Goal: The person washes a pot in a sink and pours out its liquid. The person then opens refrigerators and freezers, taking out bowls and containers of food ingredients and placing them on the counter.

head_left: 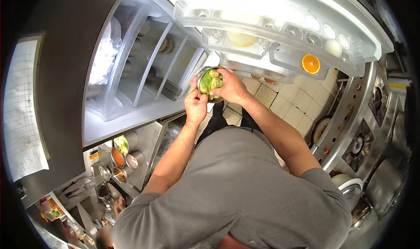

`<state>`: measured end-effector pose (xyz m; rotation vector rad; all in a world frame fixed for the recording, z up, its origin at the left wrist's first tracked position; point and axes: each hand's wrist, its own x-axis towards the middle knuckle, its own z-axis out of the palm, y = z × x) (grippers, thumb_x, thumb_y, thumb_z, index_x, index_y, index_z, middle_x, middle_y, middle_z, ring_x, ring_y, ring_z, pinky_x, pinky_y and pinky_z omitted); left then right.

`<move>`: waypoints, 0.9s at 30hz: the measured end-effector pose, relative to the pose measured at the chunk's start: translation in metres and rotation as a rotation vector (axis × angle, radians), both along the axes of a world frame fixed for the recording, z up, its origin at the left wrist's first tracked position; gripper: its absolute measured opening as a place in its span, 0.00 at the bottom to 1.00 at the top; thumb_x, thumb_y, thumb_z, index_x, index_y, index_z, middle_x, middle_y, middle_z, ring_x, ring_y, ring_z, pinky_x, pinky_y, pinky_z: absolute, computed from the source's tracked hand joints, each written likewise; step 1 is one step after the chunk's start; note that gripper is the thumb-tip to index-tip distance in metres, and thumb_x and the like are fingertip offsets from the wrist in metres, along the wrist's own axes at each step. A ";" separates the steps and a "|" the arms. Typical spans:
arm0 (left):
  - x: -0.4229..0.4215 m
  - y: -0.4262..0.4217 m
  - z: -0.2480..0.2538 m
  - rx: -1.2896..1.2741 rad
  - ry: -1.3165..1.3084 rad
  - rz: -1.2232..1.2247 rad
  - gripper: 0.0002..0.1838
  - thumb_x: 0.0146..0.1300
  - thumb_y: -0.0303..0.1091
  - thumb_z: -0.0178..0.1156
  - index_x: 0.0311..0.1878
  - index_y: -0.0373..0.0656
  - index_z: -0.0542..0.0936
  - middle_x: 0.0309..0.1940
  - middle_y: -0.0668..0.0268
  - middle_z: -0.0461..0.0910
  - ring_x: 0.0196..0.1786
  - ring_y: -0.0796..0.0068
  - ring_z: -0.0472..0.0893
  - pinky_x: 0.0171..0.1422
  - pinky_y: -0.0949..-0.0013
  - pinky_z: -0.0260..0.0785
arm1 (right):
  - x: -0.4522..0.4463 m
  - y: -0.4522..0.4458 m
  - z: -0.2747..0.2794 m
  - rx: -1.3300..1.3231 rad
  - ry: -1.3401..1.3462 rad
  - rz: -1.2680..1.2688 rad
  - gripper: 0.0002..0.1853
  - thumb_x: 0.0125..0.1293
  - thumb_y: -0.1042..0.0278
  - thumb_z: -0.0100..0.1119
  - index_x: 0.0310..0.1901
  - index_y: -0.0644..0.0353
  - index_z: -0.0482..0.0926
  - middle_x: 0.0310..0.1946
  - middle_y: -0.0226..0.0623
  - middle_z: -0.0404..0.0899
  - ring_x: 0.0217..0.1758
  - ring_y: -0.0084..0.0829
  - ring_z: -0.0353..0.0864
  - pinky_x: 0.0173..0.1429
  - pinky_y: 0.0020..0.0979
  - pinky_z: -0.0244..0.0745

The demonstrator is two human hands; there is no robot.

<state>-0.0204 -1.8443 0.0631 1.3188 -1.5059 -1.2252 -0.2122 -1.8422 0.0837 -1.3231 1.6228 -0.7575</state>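
Observation:
A small round metal bowl (pixel 201 75) full of green leafy vegetables that look like Brussels sprouts (pixel 212 81) is held in front of the open fridge. My left hand (pixel 196 105) grips the bowl's near left side, fingers bent round the rim. On the other side, my right hand (pixel 231 89) curls over the right rim, its thumb lying across the vegetables. The bowl's underside and right edge are hidden by the hands.
The open fridge door (pixel 280 34) has clear shelves with a halved orange (pixel 310 64) and an egg (pixel 333 47). Fridge drawers (pixel 151 61) stand at left. A steel counter (pixel 146 155) bears several metal containers. A stove (pixel 356 144) lies right. Another person's hand (pixel 119 205) shows lower left.

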 end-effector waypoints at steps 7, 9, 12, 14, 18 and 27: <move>0.012 -0.010 0.020 -0.005 0.101 0.056 0.11 0.57 0.14 0.52 0.20 0.35 0.67 0.76 0.46 0.63 0.81 0.58 0.58 0.76 0.65 0.57 | 0.000 0.011 0.038 -0.099 0.202 0.000 0.31 0.52 0.56 0.79 0.56 0.60 0.78 0.46 0.45 0.79 0.54 0.47 0.82 0.55 0.44 0.78; 0.013 -0.010 0.022 0.027 0.157 0.054 0.11 0.58 0.13 0.50 0.21 0.36 0.68 0.77 0.46 0.62 0.79 0.61 0.63 0.73 0.67 0.61 | -0.003 0.016 0.056 -0.166 0.267 0.109 0.28 0.54 0.56 0.77 0.53 0.60 0.78 0.45 0.42 0.79 0.53 0.46 0.82 0.54 0.45 0.78; 0.010 -0.010 0.027 -0.007 0.388 0.088 0.11 0.59 0.11 0.45 0.25 0.38 0.68 0.75 0.47 0.65 0.70 0.63 0.74 0.67 0.66 0.68 | -0.003 0.024 0.046 -0.441 0.255 0.060 0.16 0.55 0.61 0.74 0.40 0.58 0.81 0.38 0.39 0.78 0.48 0.42 0.82 0.50 0.44 0.77; 0.006 -0.014 0.041 0.108 0.456 0.134 0.11 0.60 0.12 0.45 0.26 0.39 0.68 0.68 0.52 0.71 0.64 0.65 0.77 0.64 0.66 0.71 | -0.004 0.027 0.034 -0.789 0.210 0.086 0.07 0.55 0.68 0.72 0.31 0.56 0.81 0.32 0.35 0.77 0.44 0.39 0.79 0.50 0.41 0.76; 0.015 -0.025 0.041 0.186 0.556 0.098 0.07 0.70 0.21 0.50 0.44 0.37 0.78 0.49 0.60 0.83 0.52 0.67 0.85 0.57 0.63 0.79 | -0.005 0.030 0.028 -0.938 0.083 0.110 0.05 0.56 0.71 0.71 0.31 0.56 0.82 0.36 0.37 0.79 0.48 0.40 0.79 0.54 0.42 0.75; -0.019 -0.030 0.069 0.522 0.278 0.088 0.15 0.67 0.19 0.45 0.53 0.26 0.76 0.50 0.53 0.82 0.47 0.60 0.87 0.40 0.57 0.89 | -0.036 -0.007 0.054 -0.108 0.224 0.278 0.43 0.47 0.52 0.80 0.65 0.54 0.70 0.56 0.42 0.81 0.61 0.44 0.78 0.61 0.43 0.75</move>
